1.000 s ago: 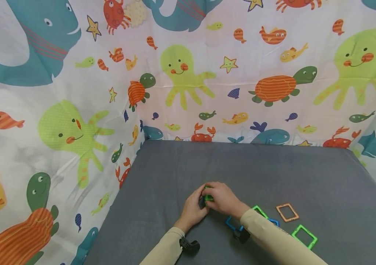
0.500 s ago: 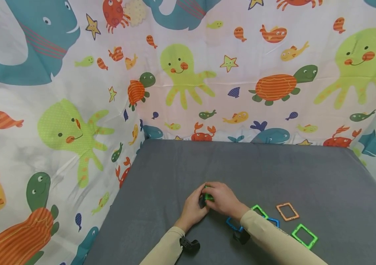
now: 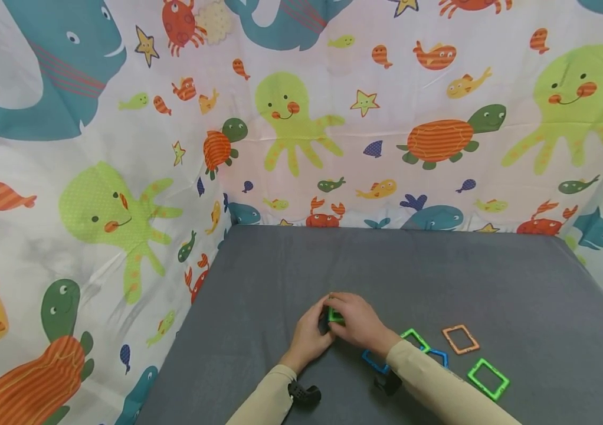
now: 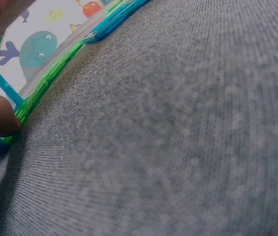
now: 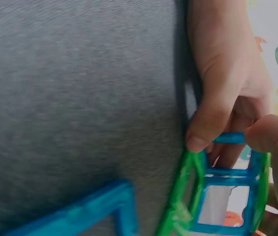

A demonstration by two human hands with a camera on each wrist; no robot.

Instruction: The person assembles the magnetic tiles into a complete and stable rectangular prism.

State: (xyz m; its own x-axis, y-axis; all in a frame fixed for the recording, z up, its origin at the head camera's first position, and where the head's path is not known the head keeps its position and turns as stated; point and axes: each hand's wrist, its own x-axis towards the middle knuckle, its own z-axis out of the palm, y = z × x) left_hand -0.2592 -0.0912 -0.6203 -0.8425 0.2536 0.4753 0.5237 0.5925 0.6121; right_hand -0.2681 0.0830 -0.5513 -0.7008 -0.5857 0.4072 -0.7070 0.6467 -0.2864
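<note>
Between my two hands is a small box-like build of green and blue magnetic tiles point(image 5: 226, 229), each an open square frame. My left hand point(image 3: 309, 335) holds its left side; in the right wrist view its thumb point(image 5: 208, 123) presses at a green corner, other fingers behind the frames. From the right side my right hand point(image 3: 357, 319) grips the build, thumb at the upper edge near a blue bar. In the head view only a green tile point(image 3: 336, 316) shows between the hands; the rest is hidden. Near the right forearm lies a flat blue tile point(image 5: 70, 211).
By the right sleeve lie a green tile point(image 3: 415, 339) and another blue tile point(image 3: 439, 357), partly overlapping. Farther right are an orange tile point(image 3: 461, 339) and one more green tile point(image 3: 488, 379). The grey tabletop point(image 3: 418, 265) meets a printed sea-animal curtain point(image 3: 354, 147) at the back and sides.
Both hands stay almost in place around the build. Slightly more of the green tile shows between them now, and the head view has shifted a little.
</note>
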